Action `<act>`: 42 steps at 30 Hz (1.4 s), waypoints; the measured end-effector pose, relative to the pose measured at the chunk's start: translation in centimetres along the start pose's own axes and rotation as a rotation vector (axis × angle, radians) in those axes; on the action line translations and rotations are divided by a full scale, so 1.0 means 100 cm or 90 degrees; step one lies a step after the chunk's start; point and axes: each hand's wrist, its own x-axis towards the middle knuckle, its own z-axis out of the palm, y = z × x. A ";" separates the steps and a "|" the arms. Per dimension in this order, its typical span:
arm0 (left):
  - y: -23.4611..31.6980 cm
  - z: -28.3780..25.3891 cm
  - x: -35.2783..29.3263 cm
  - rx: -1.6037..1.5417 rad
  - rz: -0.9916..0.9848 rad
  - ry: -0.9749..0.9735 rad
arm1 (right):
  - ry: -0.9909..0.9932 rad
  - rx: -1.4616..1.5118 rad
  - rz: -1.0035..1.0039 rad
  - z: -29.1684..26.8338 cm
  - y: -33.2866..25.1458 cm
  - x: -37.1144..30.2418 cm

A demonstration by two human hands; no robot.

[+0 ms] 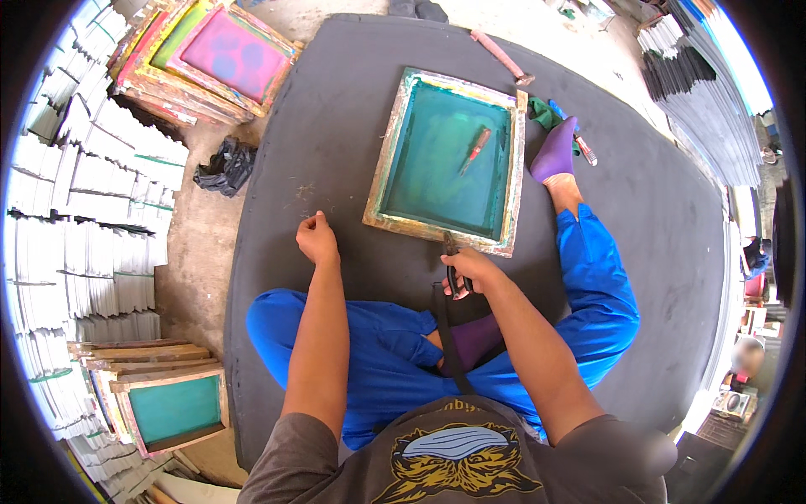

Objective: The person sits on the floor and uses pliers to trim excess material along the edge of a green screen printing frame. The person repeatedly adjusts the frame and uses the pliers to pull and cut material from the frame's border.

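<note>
Pointing lengthwise forward at the near edge of the wooden frame (391, 151), black pliers (452, 270) are being gripped by the right hand (473, 267); left of the frame, the left hand (318, 241) is being held pinched.

Two hands show at centre, a left hand (318, 240) and a right hand (472, 270), with one pair of black pliers (452, 267). One large teal screen frame (432, 168) sits upper centre, with one red-handled screwdriver (476, 150) on it. One hammer (499, 55) is upper right of centre; two purple socks (554, 153), one black plastic bag (225, 166) at left, and two frame stacks, upper left (235, 59) and lower left (172, 410).
</note>
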 end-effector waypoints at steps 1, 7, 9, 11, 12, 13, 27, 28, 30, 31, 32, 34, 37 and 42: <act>-0.004 0.002 0.003 -0.007 -0.003 0.000 | 0.005 -0.013 0.003 0.001 -0.004 -0.003; -0.006 0.009 0.000 -0.009 -0.003 -0.005 | 0.061 -0.058 -0.008 0.011 -0.013 -0.008; -0.003 0.009 -0.004 -0.010 0.002 -0.001 | 0.083 -0.070 -0.019 0.016 -0.015 -0.010; -0.001 0.009 -0.004 -0.014 -0.004 -0.001 | 0.100 -0.090 -0.016 0.017 -0.021 -0.007; -0.003 0.010 -0.003 -0.028 -0.013 -0.007 | 0.093 -0.106 0.001 0.016 -0.025 -0.008; -0.005 0.011 -0.002 -0.042 -0.021 -0.014 | 0.085 -0.123 0.018 0.013 -0.030 -0.009; -0.009 0.015 -0.004 -0.051 0.005 -0.013 | 0.185 -0.041 -0.194 0.032 0.013 0.000; -0.009 0.015 -0.004 -0.045 0.002 -0.016 | 0.192 -0.047 -0.191 0.032 0.013 -0.001; -0.009 0.014 -0.004 -0.047 -0.002 -0.019 | 0.214 -0.073 -0.183 0.034 0.011 -0.004; -0.009 0.014 -0.003 -0.054 -0.003 -0.018 | 0.229 -0.092 -0.179 0.037 0.008 -0.006; -0.009 0.013 -0.003 -0.060 -0.004 -0.016 | 0.243 -0.112 -0.174 0.039 0.006 -0.007; -0.003 0.013 -0.009 -0.040 -0.005 -0.015 | 0.254 -0.202 -0.152 0.036 0.000 -0.010; -0.002 0.013 -0.010 -0.030 -0.001 -0.014 | 0.302 -0.348 -0.166 0.033 0.002 0.000; -0.006 0.014 -0.005 -0.017 0.000 -0.020 | 0.324 -0.360 -0.157 0.033 0.000 0.005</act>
